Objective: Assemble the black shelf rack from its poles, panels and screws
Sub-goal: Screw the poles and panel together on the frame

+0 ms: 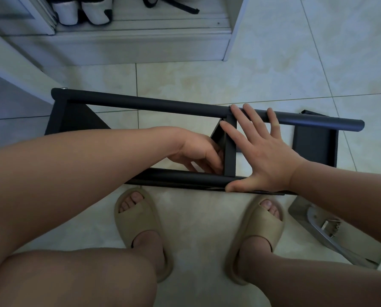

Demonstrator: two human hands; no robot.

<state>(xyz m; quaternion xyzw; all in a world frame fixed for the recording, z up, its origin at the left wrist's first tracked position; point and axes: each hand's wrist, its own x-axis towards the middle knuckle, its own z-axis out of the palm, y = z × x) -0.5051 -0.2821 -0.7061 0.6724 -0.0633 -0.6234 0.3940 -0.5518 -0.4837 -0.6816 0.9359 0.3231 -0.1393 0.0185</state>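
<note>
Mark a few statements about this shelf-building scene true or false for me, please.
1. The right hand lies open, its fingers spread, reaching from the far pole to the near pole. True.
2. The rack stands upright. False: it lies on its side on the tiled floor.
3. The person wears tan slippers. True.
4. The left hand holds a screwdriver. False: no tool shows in it; it reaches to the middle panel.
</note>
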